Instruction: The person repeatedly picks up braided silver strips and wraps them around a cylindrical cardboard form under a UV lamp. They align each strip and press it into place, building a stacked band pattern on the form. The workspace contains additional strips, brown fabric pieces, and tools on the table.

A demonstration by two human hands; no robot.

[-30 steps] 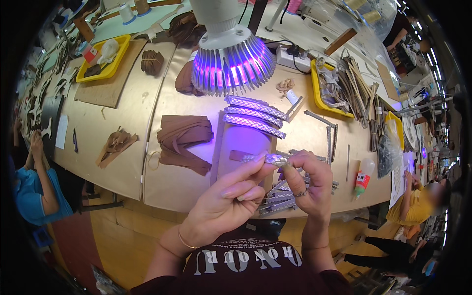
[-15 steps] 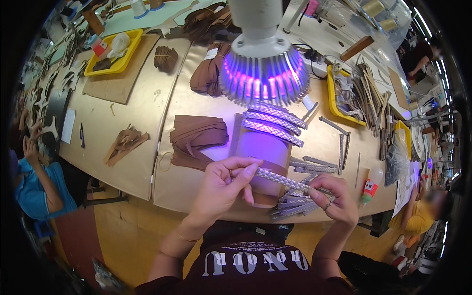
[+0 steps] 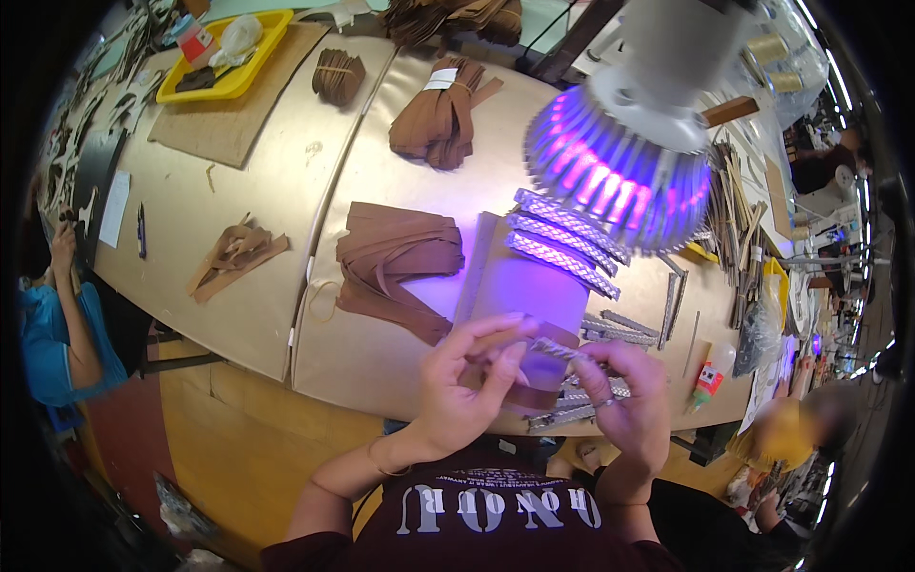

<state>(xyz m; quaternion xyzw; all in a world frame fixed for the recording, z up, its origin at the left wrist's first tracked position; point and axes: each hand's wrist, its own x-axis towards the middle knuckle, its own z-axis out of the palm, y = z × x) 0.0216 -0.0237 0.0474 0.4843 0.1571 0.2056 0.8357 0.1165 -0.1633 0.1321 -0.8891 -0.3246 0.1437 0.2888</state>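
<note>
My left hand (image 3: 465, 381) and my right hand (image 3: 624, 396) hold the two ends of a braided silver strip (image 3: 556, 350) just above the table's near edge. Under it lies a brown board (image 3: 519, 286) lit purple. Three more braided strips (image 3: 564, 238) lie side by side on the board's far end, below a round lamp (image 3: 620, 172) with violet lights. Several other braided strips (image 3: 572, 405) are piled by my right hand.
Brown leather straps (image 3: 391, 267) lie left of the board, and bundles (image 3: 440, 110) sit farther back. A yellow tray (image 3: 224, 57) stands at the far left, wooden sticks (image 3: 734, 210) at the right. A person in blue (image 3: 52, 315) is at the left, another person (image 3: 791, 434) at the right.
My head has moved closer and lower over the table. Both hands still hold the braided strip, now with the left fingers pinching its end more tightly.
</note>
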